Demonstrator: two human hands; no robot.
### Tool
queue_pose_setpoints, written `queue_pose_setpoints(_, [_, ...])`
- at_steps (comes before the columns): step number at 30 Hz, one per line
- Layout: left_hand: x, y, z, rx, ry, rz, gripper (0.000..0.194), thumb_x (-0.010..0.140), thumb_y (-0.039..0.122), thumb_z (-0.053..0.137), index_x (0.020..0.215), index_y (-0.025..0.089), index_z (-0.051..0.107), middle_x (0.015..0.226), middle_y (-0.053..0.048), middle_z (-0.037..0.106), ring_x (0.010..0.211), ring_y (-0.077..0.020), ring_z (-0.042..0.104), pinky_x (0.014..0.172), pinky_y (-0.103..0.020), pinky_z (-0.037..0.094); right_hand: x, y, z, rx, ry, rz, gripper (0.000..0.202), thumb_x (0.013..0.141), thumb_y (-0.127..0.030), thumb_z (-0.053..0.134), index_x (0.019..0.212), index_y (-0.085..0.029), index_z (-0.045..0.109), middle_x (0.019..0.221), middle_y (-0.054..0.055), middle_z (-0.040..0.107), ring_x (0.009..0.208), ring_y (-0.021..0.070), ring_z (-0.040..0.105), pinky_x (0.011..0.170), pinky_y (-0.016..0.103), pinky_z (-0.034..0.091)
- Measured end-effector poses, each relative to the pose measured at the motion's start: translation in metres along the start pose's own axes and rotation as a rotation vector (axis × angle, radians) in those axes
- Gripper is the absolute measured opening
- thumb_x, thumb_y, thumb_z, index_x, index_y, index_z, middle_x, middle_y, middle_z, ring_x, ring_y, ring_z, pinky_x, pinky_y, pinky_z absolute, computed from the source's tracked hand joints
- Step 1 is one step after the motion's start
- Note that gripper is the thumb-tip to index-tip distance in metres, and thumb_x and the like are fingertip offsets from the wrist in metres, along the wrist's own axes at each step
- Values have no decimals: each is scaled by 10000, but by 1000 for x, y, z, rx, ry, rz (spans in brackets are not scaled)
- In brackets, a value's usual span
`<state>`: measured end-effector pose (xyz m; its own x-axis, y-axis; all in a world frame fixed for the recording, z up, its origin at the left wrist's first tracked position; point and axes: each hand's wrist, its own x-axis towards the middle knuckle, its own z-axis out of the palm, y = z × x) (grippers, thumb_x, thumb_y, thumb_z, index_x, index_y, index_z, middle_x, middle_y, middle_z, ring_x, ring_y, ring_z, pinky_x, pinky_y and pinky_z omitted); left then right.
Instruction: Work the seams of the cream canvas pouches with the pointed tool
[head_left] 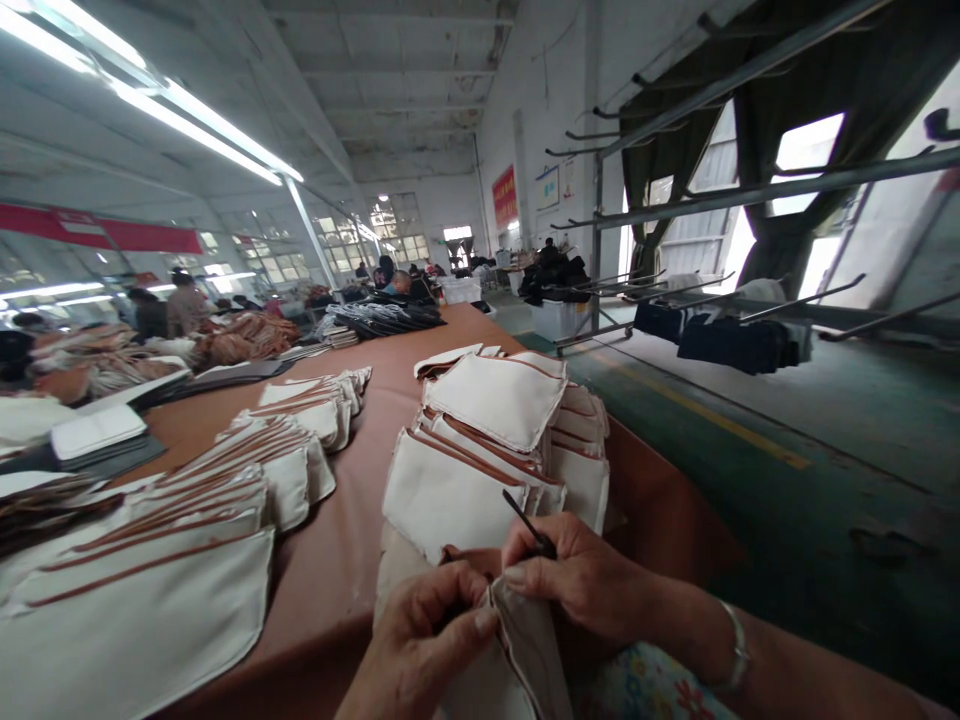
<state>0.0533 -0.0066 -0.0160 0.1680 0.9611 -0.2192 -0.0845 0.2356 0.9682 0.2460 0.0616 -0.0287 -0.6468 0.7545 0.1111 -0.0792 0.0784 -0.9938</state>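
Note:
My left hand is closed, its thumb and fingers pinching the edge of a cream fabric pouch just in front of me. My right hand grips the same seam from the other side, between thumb and forefinger. Also within the right hand is a slim dark tool, its pointed end sticking up to the left; its exact kind is unclear. The pouch's lower part runs out of the picture. Beyond both hands lies a pile of similar cream pouches with brown edges.
Rows of cream pouches overlap along the left of the brown-covered table. Dark folded pieces lie at its far end. A metal rack with projecting arms stands to the right. People are in the background.

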Motion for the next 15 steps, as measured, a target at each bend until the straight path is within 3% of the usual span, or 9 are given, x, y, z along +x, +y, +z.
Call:
queue_pose_setpoints(3, [1, -1, 3, -40, 9, 0, 301, 686, 390, 815, 680, 143, 644, 625, 4, 593, 560, -94, 458, 545, -205, 321, -1, 0, 0, 9, 4, -4, 150, 787, -272, 622, 747, -133, 582, 617, -42, 456, 577, 90, 348, 526, 230, 262])
queue_pose_setpoints(7, [2, 2, 12, 1, 45, -8, 222, 721, 335, 769, 684, 152, 648, 615, 12, 588, 541, -95, 454, 523, -200, 328, -1, -5, 1, -6, -12, -9, 277, 857, -395, 605, 754, -142, 556, 620, -43, 449, 574, 87, 356, 517, 218, 279])
queue_pose_setpoints(9, [1, 5, 18, 45, 59, 14, 217, 742, 338, 745, 682, 153, 648, 657, 4, 602, 571, -110, 478, 537, -203, 353, -1, -9, 1, -62, -22, 2, 299, 815, -417, 677, 785, -143, 563, 662, -38, 489, 611, 91, 408, 544, 205, 322])
queue_pose_setpoints(12, [1, 8, 23, 94, 69, 45, 236, 776, 373, 702, 693, 156, 660, 724, -11, 624, 612, -132, 508, 550, -212, 378, 1, -12, 2, -131, -24, 33, 274, 704, -313, 775, 784, -141, 577, 687, -39, 536, 635, 92, 457, 565, 190, 366])
queue_pose_setpoints(15, [3, 6, 21, 161, 81, 56, 216, 770, 351, 695, 672, 161, 660, 678, 4, 607, 581, -126, 479, 528, -208, 362, 3, -10, 4, -159, -17, 31, 121, 708, -181, 696, 751, -134, 593, 648, -35, 575, 597, 88, 487, 541, 181, 375])
